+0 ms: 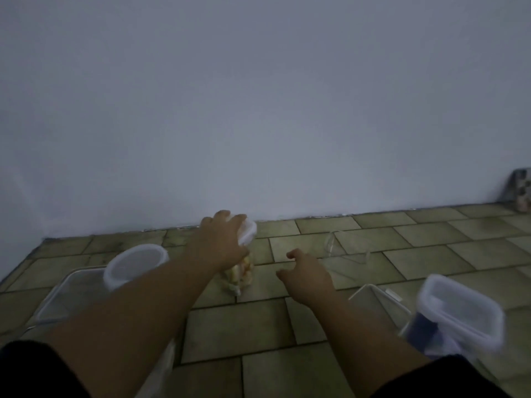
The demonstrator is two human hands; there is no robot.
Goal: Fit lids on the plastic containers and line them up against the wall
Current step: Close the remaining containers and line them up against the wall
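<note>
Olive tiled floor: nearest, a square-lidded container stands at right and a round-lidded container at left. The right hand hovers, fingers loosely curled, holding nothing. Beyond it, the left hand grips the white lid atop a tall container near the wall.

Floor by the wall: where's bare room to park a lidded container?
Free: tiles along the wall beyond the clear tub; a shorter strip left of the jar under the left hand. Crowded: near side, round-lidded tub left, square-lidded box right.
</note>
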